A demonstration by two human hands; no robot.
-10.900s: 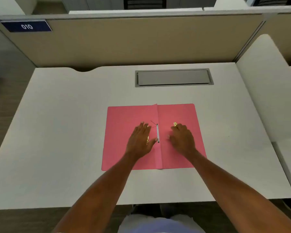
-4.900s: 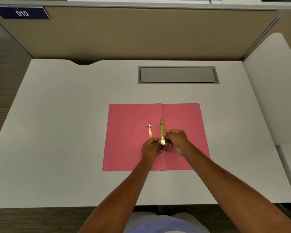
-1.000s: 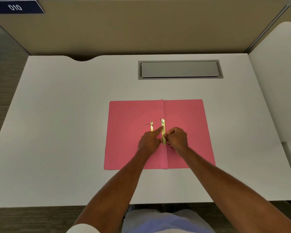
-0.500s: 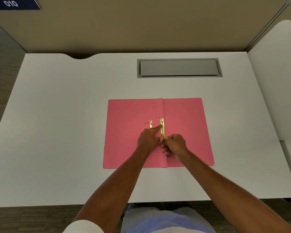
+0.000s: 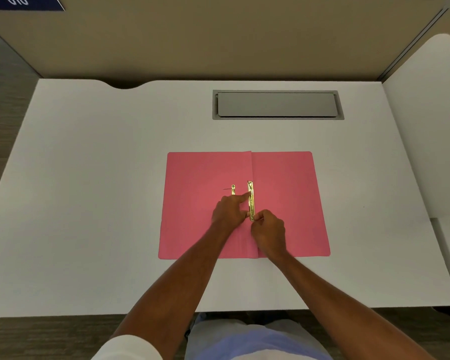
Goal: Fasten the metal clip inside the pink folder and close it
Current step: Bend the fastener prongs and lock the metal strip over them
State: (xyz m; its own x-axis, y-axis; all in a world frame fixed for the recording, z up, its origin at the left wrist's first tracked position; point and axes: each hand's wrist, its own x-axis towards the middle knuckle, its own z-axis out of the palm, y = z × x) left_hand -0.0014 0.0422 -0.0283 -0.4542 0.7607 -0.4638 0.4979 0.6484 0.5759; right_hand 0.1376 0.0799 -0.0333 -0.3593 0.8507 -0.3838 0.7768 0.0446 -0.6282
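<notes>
The pink folder (image 5: 286, 193) lies open and flat in the middle of the white desk (image 5: 89, 203). A long gold metal clip bar (image 5: 251, 201) runs along the spine fold. A second, shorter gold strip (image 5: 233, 189) lies just left of it, its lower part hidden by my left hand. My left hand (image 5: 229, 213) rests on the left leaf with its index fingertip pressing the bar's upper half. My right hand (image 5: 269, 231) pinches the bar's near end with thumb and forefinger.
A grey cable-tray lid (image 5: 276, 104) is set into the desk behind the folder. A beige partition (image 5: 218, 40) closes the back, with a blue "010" label (image 5: 21, 1) at top left. A white side desk (image 5: 431, 126) adjoins on the right.
Both hands have stayed on the clip bar over the last second. My right hand has slid slightly toward me to the bar's near end; my left index finger has moved onto the bar.
</notes>
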